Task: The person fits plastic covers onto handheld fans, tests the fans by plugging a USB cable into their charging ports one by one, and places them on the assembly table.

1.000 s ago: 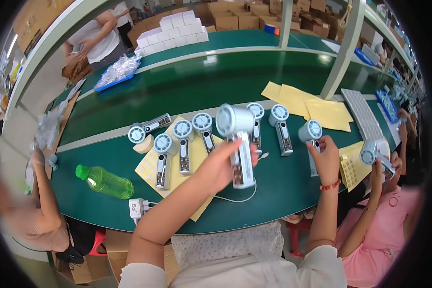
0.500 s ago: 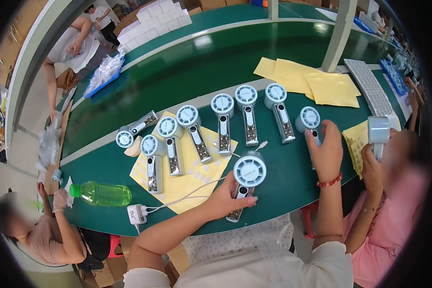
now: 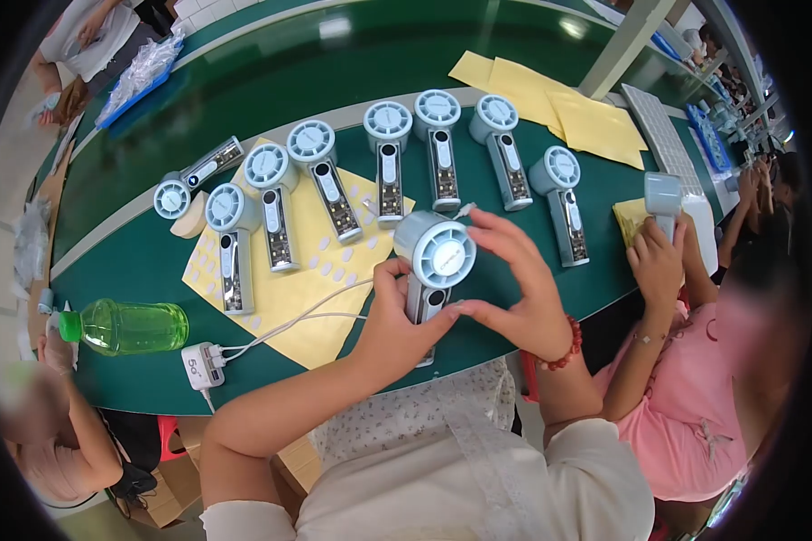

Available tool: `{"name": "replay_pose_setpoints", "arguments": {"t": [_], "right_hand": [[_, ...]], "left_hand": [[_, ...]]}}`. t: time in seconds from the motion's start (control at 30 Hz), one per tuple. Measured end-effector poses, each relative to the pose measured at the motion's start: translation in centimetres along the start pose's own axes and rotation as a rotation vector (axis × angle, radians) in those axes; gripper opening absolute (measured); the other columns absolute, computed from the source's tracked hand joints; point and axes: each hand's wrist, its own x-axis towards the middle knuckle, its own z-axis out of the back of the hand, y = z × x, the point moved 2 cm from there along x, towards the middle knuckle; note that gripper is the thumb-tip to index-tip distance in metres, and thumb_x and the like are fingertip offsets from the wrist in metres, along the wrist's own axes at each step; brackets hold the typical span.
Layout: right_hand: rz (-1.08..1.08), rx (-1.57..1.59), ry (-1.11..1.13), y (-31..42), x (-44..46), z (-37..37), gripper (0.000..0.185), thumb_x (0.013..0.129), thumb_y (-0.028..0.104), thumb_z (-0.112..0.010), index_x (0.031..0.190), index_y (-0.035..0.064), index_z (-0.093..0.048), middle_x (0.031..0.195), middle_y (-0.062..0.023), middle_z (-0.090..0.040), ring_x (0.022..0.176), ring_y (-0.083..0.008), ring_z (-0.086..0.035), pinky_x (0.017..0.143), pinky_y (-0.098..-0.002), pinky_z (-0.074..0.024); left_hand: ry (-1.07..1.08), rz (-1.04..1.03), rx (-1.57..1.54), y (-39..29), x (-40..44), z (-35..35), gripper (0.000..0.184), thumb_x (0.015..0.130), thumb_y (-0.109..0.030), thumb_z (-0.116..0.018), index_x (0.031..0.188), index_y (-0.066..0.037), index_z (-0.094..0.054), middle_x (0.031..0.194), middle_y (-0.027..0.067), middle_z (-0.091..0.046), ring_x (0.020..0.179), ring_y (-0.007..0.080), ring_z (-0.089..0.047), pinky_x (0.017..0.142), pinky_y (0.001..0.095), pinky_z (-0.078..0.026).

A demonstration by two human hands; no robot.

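My left hand (image 3: 401,316) is wrapped around the handle of a light blue handheld fan (image 3: 447,257), its round grille tilted up toward me. Beside the grille, my right hand (image 3: 523,293) curves with thumb and fingers apart; its fingertips are at the rim, and I cannot tell whether they press on it. The right thumb is close to the left thumb. A white cable plug (image 3: 465,210) shows behind the fan head. Several similar fans lie in an arc beyond, including one at the right (image 3: 564,203) and one at the left (image 3: 230,243).
A yellow sheet with pale stickers (image 3: 311,334) lies under some fans. At left are a green bottle (image 3: 135,326) and a white charger (image 3: 203,365) with cables. Yellow sheets (image 3: 595,126) and a white keyboard (image 3: 663,135) are at back right. A co-worker's hand (image 3: 656,261) holds another fan.
My right hand has left the fan at the right end of the arc and come to the held fan. The camera view has shifted, and the held fan's head is turned more to the right.
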Motion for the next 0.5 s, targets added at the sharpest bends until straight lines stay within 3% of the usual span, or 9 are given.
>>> {"name": "replay_pose_setpoints", "arguments": {"t": [0.07,0.1,0.2,0.23,0.5], "right_hand": [[0.003,0.079,0.028,0.0,0.1,-0.8,0.065,0.072,0.012,-0.077,0.131,0.0057,-0.05,0.139,-0.0162,-0.045,0.13,-0.0316,-0.042,0.105,-0.0393,-0.035],[-0.024,0.263,-0.049,-0.3,0.3,-1.7,0.064,0.074,0.01,-0.076,0.131,0.0022,-0.048,0.14,-0.0162,-0.045,0.13,-0.03,-0.043,0.105,-0.0385,-0.0356],[-0.038,0.279,-0.003,-0.3,0.8,-1.8,0.061,0.077,0.006,-0.073,0.132,-0.0006,-0.047,0.139,-0.0155,-0.046,0.129,-0.0279,-0.045,0.105,-0.037,-0.037],[-0.089,0.322,0.042,-0.2,0.9,-1.9,0.061,0.079,0.005,-0.071,0.133,-0.0015,-0.044,0.141,-0.0189,-0.042,0.132,-0.0284,-0.039,0.107,-0.0396,-0.033],[-0.15,0.379,-0.112,0.9,0.8,-3.6,0.058,0.077,0.001,-0.072,0.129,-0.0025,-0.047,0.136,-0.0178,-0.047,0.129,-0.026,-0.043,0.106,-0.0372,-0.0355]], "left_hand": [[0.018,-0.03,0.009,0.1,-0.1,0.1,0.058,0.084,-0.01,-0.068,0.119,0.0,-0.023,0.113,0.0187,-0.055,0.1,0.0159,-0.055,0.081,0.0285,-0.047],[0.036,-0.069,0.002,0.1,-0.3,0.1,0.058,0.084,-0.01,-0.068,0.119,0.0,-0.023,0.114,0.0196,-0.054,0.102,0.0168,-0.055,0.082,0.0296,-0.046],[0.07,-0.136,0.01,-0.1,-0.2,0.2,0.059,0.084,-0.011,-0.067,0.12,0.001,-0.022,0.118,0.0219,-0.052,0.108,0.0194,-0.054,0.086,0.0326,-0.045],[0.067,-0.128,0.012,0.0,-0.3,0.3,0.059,0.084,-0.011,-0.067,0.12,0.001,-0.022,0.119,0.0225,-0.052,0.109,0.0202,-0.054,0.087,0.0333,-0.045],[0.051,-0.143,0.005,0.1,-0.4,0.4,0.059,0.083,-0.012,-0.068,0.119,0.002,-0.024,0.118,0.0246,-0.052,0.108,0.0229,-0.055,0.084,0.0341,-0.046]]}}
